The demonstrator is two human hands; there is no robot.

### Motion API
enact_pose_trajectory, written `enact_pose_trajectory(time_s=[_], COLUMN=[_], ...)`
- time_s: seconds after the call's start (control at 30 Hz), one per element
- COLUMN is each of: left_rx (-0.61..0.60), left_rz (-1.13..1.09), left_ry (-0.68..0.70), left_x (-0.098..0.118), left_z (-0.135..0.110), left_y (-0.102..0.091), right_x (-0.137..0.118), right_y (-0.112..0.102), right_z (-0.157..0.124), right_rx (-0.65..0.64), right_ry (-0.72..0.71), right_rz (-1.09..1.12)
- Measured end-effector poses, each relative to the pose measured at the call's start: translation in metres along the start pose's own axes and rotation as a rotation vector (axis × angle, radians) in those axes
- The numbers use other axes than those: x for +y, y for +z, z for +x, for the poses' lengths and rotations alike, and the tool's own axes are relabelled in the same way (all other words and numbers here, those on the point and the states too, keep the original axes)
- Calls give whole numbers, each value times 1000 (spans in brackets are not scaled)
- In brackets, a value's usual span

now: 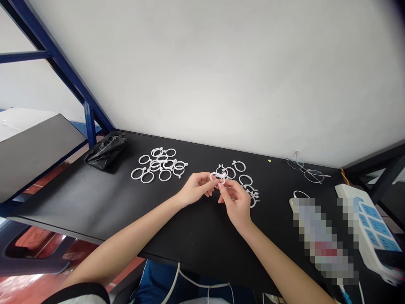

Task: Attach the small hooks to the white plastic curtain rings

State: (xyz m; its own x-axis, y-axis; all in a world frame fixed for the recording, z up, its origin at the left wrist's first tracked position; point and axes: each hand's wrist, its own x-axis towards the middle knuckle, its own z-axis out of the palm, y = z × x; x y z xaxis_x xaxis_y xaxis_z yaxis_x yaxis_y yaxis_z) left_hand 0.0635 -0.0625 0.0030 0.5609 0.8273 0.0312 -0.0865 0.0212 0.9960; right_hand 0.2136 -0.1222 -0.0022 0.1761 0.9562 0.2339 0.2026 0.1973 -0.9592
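Note:
Above the black table (95, 198), my left hand (196, 188) and my right hand (236, 202) meet and pinch one small white plastic ring (218, 177) between their fingertips. Both hands are closed on it. Just beyond the hands lies a loose group of several white rings (242, 179), some partly hidden by my right hand. A larger pile of several white rings (160, 164) lies to the left of my left hand, apart from it.
A crumpled black plastic bag (106, 152) lies at the table's back left. A pair of thin-framed glasses (305, 171) rests near the wall at right. A white power strip (368, 228) and a blurred-out object (322, 240) occupy the right end. A blue metal frame (63, 71) stands at left.

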Motion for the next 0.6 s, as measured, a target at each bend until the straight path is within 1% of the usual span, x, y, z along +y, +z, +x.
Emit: enact_pose_trajectory(time_s=[0.6], left_rx=[25], left_rz=[33], left_ry=[25], left_x=[0], left_z=[1], left_y=[0], right_x=[-1], right_y=[0], right_z=[0], right_rx=[-12], right_ry=[2], right_rz=[12])
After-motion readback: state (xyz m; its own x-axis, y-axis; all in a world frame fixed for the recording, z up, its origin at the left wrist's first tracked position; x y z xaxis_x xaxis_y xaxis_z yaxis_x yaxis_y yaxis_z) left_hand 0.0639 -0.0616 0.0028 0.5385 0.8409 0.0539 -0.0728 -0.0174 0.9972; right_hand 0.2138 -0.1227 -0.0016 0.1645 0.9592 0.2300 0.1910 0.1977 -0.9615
